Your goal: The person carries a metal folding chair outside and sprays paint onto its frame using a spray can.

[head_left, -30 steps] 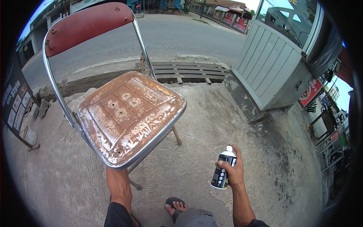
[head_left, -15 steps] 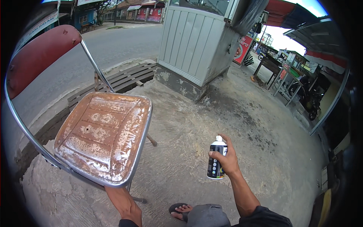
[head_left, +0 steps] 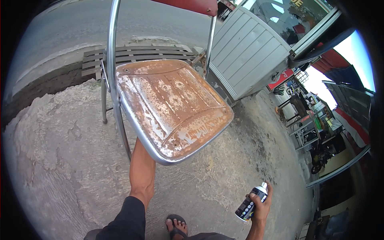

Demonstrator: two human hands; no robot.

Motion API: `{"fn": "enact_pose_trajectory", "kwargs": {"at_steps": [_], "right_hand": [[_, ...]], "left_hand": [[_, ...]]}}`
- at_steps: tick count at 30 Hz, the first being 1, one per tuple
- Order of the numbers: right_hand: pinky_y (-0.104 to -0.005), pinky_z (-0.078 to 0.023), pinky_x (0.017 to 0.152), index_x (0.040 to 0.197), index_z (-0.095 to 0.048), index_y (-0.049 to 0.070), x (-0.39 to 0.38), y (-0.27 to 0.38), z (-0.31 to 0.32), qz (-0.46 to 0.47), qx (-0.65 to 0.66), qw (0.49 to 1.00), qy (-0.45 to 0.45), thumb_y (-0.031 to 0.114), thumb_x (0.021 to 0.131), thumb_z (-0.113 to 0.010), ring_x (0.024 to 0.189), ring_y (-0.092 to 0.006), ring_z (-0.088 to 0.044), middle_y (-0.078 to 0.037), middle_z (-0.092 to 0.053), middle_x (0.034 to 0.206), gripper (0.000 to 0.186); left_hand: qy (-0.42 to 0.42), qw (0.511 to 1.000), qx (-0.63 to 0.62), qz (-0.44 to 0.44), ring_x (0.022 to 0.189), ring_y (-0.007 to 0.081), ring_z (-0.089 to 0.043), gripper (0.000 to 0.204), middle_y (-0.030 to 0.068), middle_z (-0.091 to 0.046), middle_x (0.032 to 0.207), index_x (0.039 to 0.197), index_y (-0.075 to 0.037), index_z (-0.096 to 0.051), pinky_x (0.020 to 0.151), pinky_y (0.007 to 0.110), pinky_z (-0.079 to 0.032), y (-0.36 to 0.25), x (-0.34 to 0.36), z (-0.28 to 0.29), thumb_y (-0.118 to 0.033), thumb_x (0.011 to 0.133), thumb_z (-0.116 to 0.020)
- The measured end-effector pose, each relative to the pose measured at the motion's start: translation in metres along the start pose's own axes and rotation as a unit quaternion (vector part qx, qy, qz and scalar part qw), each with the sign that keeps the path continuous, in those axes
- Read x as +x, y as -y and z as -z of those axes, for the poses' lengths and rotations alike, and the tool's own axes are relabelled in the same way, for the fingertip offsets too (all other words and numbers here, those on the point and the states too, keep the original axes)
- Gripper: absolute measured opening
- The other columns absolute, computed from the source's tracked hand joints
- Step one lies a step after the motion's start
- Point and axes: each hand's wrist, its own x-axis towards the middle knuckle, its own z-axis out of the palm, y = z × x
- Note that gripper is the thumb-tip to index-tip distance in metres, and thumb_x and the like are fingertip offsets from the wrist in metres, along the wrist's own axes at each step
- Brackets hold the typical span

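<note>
Our right hand (head_left: 262,204) is wrapped around a spray can (head_left: 250,205), thumb across its dark side and a finger up by the white nozzle (head_left: 263,185); whether that finger presses, we cannot make out. The can leans, its top toward the right, well apart from the chair (head_left: 172,106). Our left forearm (head_left: 143,170) runs from a dark sleeve (head_left: 127,216) up under the seat, and there the left hand is lost to us — whether it grips, pinches or lies flat, we cannot tell.

The chair stands out in front of us, left of the can, its seat tilted, brown with rust and scuffed with pale patches, rimmed in bright metal. The upper edge cuts off most of the red backrest (head_left: 198,5). One leg shows at left, but we cannot tell whether it bears on the concrete ground (head_left: 76,160).

Below, we see a sandalled foot (head_left: 176,226). Beyond the seat lie a slatted wooden pallet (head_left: 132,51) and the road (head_left: 76,34), with a pale panelled booth (head_left: 246,52) partly behind the chair. Far right, a motorbike (head_left: 320,160) sits among clutter — too dark and bent to sort out.
</note>
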Motion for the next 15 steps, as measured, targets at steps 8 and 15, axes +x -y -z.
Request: {"fn": "enact_pose_trajectory", "kwargs": {"at_steps": [8,15], "right_hand": [[-0.0368,-0.062,0.063,0.155,-0.033,0.011,0.001,0.031,-0.025,-0.001,0.209,0.976,0.059,0.019,0.078,-0.076,0.077,-0.0248,-0.072,-0.015,-0.064,0.094,0.088],[-0.0394,-0.063,0.065,0.160,-0.025,0.007,0.050,-0.004,-0.023,-0.030,0.417,0.908,-0.007,0.027,0.079,-0.077,0.077,-0.0256,-0.071,-0.017,-0.065,0.097,0.098]], "left_hand": [[0.004,0.998,0.062,0.005,0.111,0.0343,-0.069,0.053,0.0205,-0.062,0.137,0.145,-0.001,-0.048,0.096,0.050,-0.060,-0.013,-0.002,-0.019,-0.039,0.109,-0.047],[0.088,0.612,0.724,0.305,0.134,0.0328,-0.057,0.073,0.0156,-0.070,0.129,0.149,-0.004,-0.052,0.102,0.047,-0.051,-0.009,-0.043,-0.057,-0.061,0.103,-0.050]]}}
